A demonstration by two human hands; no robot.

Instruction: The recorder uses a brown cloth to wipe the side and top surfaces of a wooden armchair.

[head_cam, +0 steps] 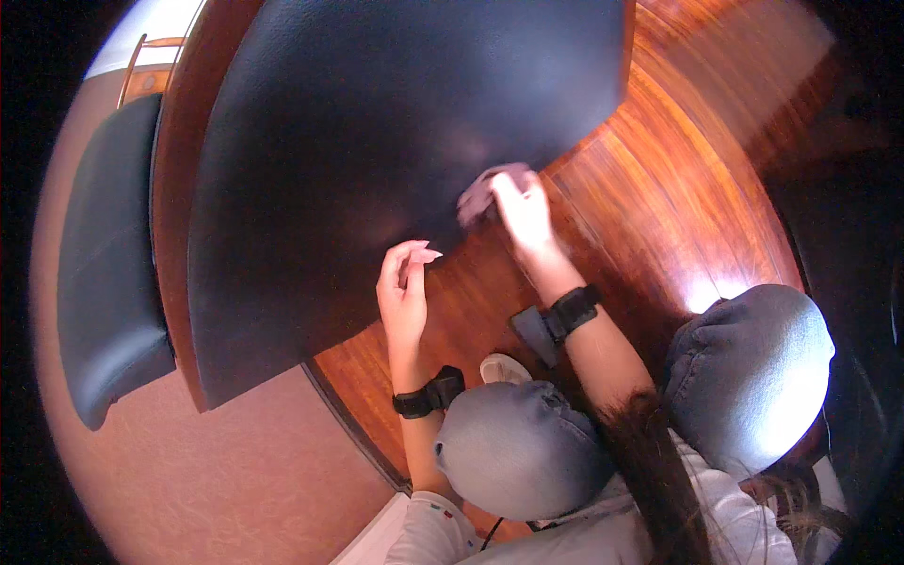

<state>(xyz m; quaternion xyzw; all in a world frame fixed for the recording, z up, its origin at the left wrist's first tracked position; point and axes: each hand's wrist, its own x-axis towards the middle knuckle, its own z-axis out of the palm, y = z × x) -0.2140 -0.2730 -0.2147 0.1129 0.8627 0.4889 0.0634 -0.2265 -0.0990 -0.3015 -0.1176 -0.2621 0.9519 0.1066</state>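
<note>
A large dark panel (339, 155) with a leather-like surface and wooden edging fills the upper middle in front of me. My right hand (526, 208) grips a crumpled mauve cloth (487, 191) at the panel's lower right edge; both are slightly blurred. Lower and to the left, my left hand (402, 282) is raised beside the panel's bottom edge. Its fingers are bent, with a gap to the thumb and no object visible in them. Whether its fingertips touch the panel cannot be told. Black straps with small devices circle both wrists.
A second dark upholstered piece (113, 268) stands at the far left, with a wooden chair frame (145, 78) behind it. Glossy wooden floor (678, 183) extends right; a pinkish floor surface (233, 466) lies lower left. My bent knees (522, 452) in grey trousers are close below the hands.
</note>
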